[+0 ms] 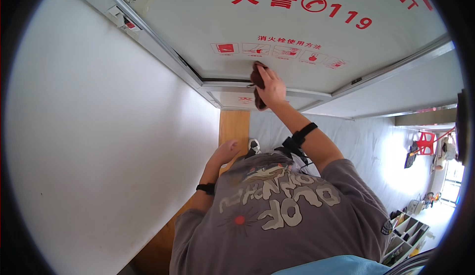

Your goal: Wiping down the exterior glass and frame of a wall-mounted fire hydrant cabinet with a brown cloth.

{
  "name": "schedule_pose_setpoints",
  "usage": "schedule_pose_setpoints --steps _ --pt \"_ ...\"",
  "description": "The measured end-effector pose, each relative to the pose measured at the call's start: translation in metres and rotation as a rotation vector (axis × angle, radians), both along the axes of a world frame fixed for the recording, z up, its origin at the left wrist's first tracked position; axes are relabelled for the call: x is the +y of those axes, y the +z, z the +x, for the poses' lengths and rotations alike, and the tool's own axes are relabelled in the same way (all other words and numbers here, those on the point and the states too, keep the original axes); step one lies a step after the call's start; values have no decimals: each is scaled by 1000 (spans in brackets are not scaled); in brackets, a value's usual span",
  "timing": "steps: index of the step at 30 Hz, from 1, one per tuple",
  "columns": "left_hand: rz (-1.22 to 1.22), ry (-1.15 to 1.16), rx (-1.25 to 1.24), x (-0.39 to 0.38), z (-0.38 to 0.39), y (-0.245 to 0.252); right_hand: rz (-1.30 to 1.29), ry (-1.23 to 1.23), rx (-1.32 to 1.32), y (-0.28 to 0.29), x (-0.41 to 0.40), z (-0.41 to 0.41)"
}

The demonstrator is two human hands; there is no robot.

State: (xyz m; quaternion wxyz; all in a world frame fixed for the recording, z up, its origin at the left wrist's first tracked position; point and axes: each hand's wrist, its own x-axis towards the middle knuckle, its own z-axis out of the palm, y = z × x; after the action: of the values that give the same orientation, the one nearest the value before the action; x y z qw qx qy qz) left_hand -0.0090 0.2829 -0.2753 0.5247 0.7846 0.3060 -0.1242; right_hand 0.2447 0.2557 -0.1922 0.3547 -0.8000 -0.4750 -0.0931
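A brown cloth (257,77) is bunched under my right hand (273,88), which presses it to the lower edge of a fire hydrant cabinet's door panel (207,26). Part of the cloth hangs over the metal frame (304,91) below the panel. Red writing and a row of small pictograms mark the panel just above the hand. My left hand (225,152) hangs low in front of my body with its fingers curled, touching neither the cabinet nor the cloth; whether its fingers are fully closed is not clear.
To the left rises a white wall (92,126). A metal latch (126,19) sits on the cabinet's left frame. Wooden flooring (233,124) meets grey tiles below. At the far right are a red plastic stool (426,143) and a shelf rack (407,234) holding various items.
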Motion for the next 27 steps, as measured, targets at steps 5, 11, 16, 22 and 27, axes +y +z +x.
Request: schedule_pose_setpoints --steps 5,11,16,22,27 --pt "-39 -29 35 -5 -6 -3 -17 34 -21 8 10 -2" --pt "-65 -21 50 2 -4 -14 49 107 34 10 27 -10" --pt "-50 48 -7 1 -8 -11 65 19 20 -4 4 1" --pt "-20 -54 82 -4 -6 -7 -132 122 23 -14 27 -12" --pt "-85 61 40 -1 5 9 -87 -40 127 -31 -3 -2"
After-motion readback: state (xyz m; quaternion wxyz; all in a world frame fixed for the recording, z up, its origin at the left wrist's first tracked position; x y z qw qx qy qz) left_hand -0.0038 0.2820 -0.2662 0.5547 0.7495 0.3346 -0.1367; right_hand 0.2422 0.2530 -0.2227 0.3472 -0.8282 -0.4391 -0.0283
